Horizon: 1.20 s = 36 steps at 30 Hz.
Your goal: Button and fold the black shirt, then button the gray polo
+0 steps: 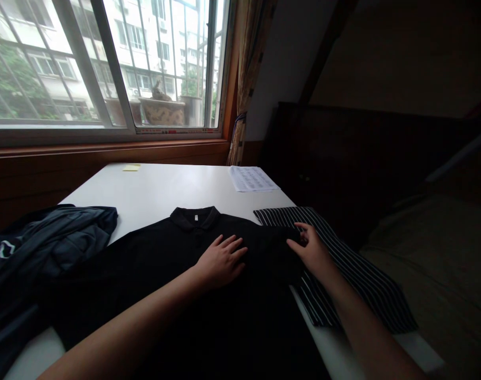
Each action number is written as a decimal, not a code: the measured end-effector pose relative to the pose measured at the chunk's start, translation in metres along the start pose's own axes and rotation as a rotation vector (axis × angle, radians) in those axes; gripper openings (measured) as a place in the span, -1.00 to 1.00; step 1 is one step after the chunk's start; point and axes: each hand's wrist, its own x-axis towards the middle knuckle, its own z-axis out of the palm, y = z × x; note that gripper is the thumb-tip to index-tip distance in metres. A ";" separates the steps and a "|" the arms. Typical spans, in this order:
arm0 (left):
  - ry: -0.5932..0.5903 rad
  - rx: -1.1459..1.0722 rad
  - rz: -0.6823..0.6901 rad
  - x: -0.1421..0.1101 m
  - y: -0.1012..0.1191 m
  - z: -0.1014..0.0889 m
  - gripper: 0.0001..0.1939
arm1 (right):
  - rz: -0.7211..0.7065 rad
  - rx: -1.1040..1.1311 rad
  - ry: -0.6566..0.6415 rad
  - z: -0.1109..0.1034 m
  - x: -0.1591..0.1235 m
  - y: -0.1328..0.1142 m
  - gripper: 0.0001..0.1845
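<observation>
A black polo shirt (153, 253) lies spread out on the white table (172, 184), its collar toward the window and a small white label showing inside the neck. My left hand (223, 261) rests flat on the shirt's chest, fingers spread. At the sleeve on the right, my right hand (309, 245) has thumb and fingers curled around the sleeve's edge, apparently pinching the cloth; the fingertips are partly hidden. Under that sleeve and beyond it lies a black-and-white striped cloth (351, 258), close to my right forearm.
A dark blue garment (66, 237) lies bunched at the table's left. Printed sheets (253, 179) sit at the far right corner, a yellow note (131, 167) at the far left. Behind the table are a barred window (145, 63) and a tied curtain (244, 79).
</observation>
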 end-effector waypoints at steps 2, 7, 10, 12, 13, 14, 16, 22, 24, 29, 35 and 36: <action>0.014 0.013 -0.037 0.001 -0.002 0.001 -0.50 | -0.046 0.070 0.049 -0.002 -0.003 -0.012 -0.31; 0.016 0.015 -0.050 0.001 -0.003 0.003 -0.47 | -0.171 0.196 0.091 -0.006 -0.015 -0.059 -0.35; 0.007 0.012 -0.051 0.000 -0.004 0.004 -0.46 | -0.255 0.248 0.035 -0.002 -0.022 -0.087 -0.40; -0.001 0.010 -0.055 0.001 -0.005 0.004 -0.45 | -0.321 0.250 -0.016 0.003 -0.027 -0.102 -0.41; -0.005 0.010 -0.058 0.002 -0.005 0.004 -0.45 | -0.355 0.240 -0.034 0.006 -0.029 -0.108 -0.42; -0.010 0.011 -0.059 0.004 -0.006 0.003 -0.44 | -0.390 0.222 -0.049 0.010 -0.031 -0.114 -0.43; -0.023 0.016 -0.053 0.009 -0.008 0.002 -0.44 | -0.448 0.186 -0.069 0.018 -0.035 -0.122 -0.46; -0.107 0.016 0.015 0.036 -0.032 0.000 -0.61 | -0.505 0.188 -0.193 0.044 -0.050 -0.135 -0.42; -0.121 -0.001 0.023 0.044 -0.047 0.000 -0.59 | -0.500 0.224 -0.285 0.048 -0.055 -0.135 -0.40; -0.043 -0.080 0.006 0.051 -0.070 -0.007 -0.55 | -0.455 0.214 -0.332 0.033 -0.059 -0.115 -0.64; 0.087 -0.244 -0.147 0.035 -0.064 -0.026 -0.65 | -0.437 0.018 -0.308 0.001 -0.064 -0.061 -0.74; 0.091 -0.274 -0.175 0.031 -0.062 -0.029 -0.65 | -0.437 -0.024 -0.332 -0.001 -0.068 -0.053 -0.71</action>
